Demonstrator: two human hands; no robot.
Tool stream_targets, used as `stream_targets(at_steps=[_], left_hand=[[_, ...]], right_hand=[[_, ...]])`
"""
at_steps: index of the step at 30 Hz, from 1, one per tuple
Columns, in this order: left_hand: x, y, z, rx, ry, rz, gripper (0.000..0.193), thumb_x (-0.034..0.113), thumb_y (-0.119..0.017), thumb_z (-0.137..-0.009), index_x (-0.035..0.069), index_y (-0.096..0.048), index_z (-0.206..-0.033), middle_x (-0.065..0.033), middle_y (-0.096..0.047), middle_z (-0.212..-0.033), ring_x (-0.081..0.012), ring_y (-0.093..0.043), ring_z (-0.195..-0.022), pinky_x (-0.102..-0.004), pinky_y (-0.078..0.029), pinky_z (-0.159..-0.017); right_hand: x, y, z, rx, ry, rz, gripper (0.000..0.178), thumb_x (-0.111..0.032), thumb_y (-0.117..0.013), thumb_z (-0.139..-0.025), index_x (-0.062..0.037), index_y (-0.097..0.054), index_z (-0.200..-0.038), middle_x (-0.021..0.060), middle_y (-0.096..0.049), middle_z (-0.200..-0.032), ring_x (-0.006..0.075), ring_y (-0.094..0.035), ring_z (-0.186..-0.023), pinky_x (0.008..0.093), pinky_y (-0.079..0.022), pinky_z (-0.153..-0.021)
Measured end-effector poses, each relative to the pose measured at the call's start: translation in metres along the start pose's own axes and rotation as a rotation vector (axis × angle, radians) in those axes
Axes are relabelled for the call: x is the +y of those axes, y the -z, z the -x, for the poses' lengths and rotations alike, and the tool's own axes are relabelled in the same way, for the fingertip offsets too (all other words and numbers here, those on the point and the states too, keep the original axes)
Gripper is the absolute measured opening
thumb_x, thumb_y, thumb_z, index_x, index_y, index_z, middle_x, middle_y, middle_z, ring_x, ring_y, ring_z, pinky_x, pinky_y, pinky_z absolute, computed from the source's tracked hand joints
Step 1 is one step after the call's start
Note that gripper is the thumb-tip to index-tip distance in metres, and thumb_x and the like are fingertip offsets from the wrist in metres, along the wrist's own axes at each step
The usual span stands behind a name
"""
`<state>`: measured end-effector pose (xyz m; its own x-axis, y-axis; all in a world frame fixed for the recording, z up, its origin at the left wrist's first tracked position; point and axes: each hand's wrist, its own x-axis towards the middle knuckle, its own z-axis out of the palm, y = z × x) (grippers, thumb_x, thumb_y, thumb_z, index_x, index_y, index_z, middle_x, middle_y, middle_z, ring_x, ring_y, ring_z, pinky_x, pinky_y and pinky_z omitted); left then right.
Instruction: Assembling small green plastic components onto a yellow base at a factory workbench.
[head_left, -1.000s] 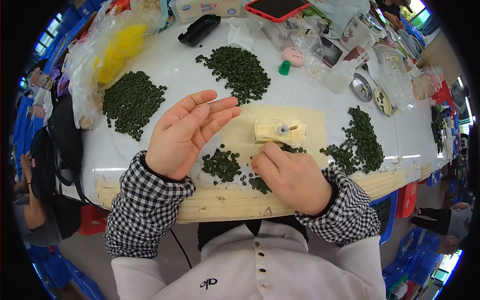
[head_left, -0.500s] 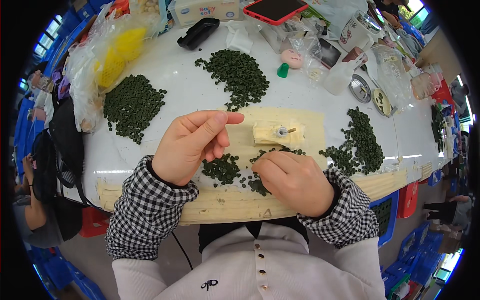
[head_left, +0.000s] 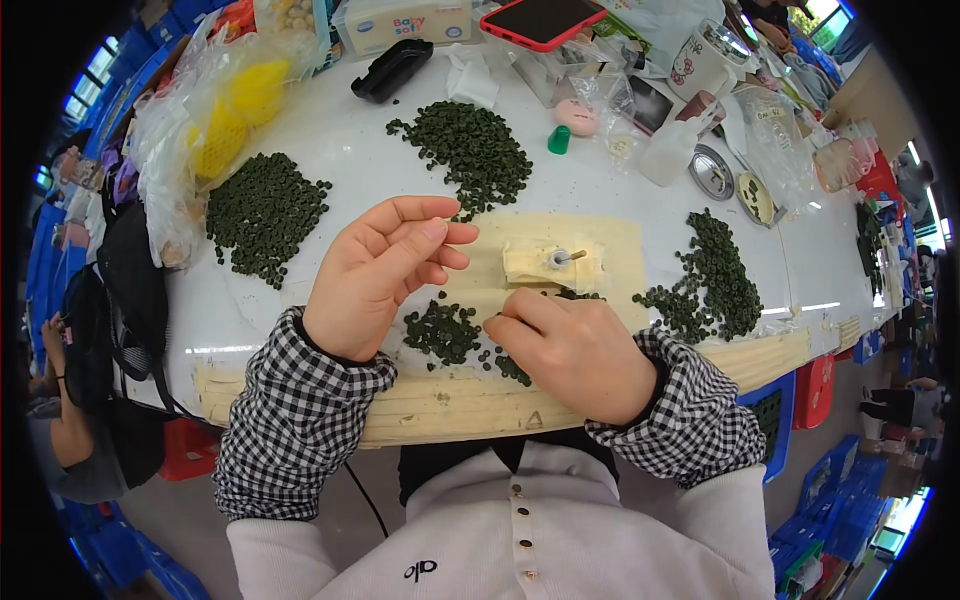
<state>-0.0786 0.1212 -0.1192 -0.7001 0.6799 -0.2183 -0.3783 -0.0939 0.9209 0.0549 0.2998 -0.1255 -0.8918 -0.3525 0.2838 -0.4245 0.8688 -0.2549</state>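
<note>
My left hand (head_left: 375,275) hangs over the table with its fingers half curled and slightly apart; no object shows in it. My right hand (head_left: 580,350) is lowered palm down, thumb and fingertips pinched together over the small dark green ring-like pieces (head_left: 515,370) at the near edge. Whatever those fingertips grip is hidden. A loose heap of the same pieces (head_left: 440,332) lies between my hands. Beyond my right hand, a tape-covered block (head_left: 525,262) holds a thin upright metal pin (head_left: 570,257) with a pale collar, on a tan sheet (head_left: 620,235).
More heaps of green pieces lie at left (head_left: 265,215), back middle (head_left: 480,150) and right (head_left: 720,280). Along the back stand a red-cased phone (head_left: 540,20), a black case (head_left: 392,70), a white mug (head_left: 705,60) and a squeeze bottle (head_left: 672,155). A wooden strip (head_left: 450,405) edges the table.
My right hand has shifted slightly left and is still pinched. My left index finger has lifted and bent away from its stretched pose. The view has shifted a little.
</note>
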Motion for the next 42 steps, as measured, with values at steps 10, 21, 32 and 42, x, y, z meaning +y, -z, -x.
stream_targets(at_steps=[10, 21, 32, 42], left_hand=[[-0.004, 0.007, -0.002, -0.017, -0.051, 0.045, 0.021, 0.019, -0.059, -0.100, 0.003, -0.061, -0.113, -0.0087, -0.070, -0.103, -0.0088, -0.064, -0.084, -0.0209, -0.051, -0.074], [-0.005, 0.006, -0.002, -0.030, -0.044, 0.046, 0.021, 0.016, -0.057, -0.101, 0.002, -0.061, -0.115, -0.0075, -0.070, -0.101, -0.0081, -0.063, -0.082, -0.0197, -0.050, -0.072], [-0.004, 0.005, -0.003, -0.024, -0.044, 0.039, 0.021, 0.017, -0.058, -0.100, 0.002, -0.061, -0.115, -0.0066, -0.070, -0.099, -0.0077, -0.062, -0.081, -0.0196, -0.050, -0.072], [-0.005, 0.006, -0.002, -0.025, -0.037, 0.035, 0.022, 0.019, -0.058, -0.100, 0.002, -0.061, -0.115, -0.0058, -0.070, -0.098, -0.0071, -0.062, -0.080, -0.0194, -0.050, -0.071]], right_hand=[[-0.013, -0.008, -0.008, -0.040, 0.106, 0.180, 0.006, -0.010, -0.062, -0.074, -0.0053, -0.059, -0.072, 0.0053, -0.051, -0.077, 0.0154, -0.060, -0.065, 0.0274, -0.049, -0.051], [-0.018, -0.007, -0.009, -0.072, 0.077, 0.290, 0.010, -0.011, -0.061, -0.073, -0.0040, -0.058, -0.078, 0.0048, -0.048, -0.077, 0.0142, -0.058, -0.064, 0.0271, -0.048, -0.053], [-0.020, -0.011, -0.008, -0.076, 0.084, 0.347, 0.007, -0.011, -0.061, -0.072, -0.0047, -0.058, -0.074, 0.0041, -0.047, -0.075, 0.0139, -0.057, -0.067, 0.0262, -0.047, -0.053], [-0.011, -0.018, -0.004, 0.039, 0.050, 0.303, 0.009, -0.010, -0.060, -0.074, -0.0045, -0.056, -0.080, 0.0047, -0.045, -0.076, 0.0148, -0.056, -0.067, 0.0273, -0.047, -0.054]])
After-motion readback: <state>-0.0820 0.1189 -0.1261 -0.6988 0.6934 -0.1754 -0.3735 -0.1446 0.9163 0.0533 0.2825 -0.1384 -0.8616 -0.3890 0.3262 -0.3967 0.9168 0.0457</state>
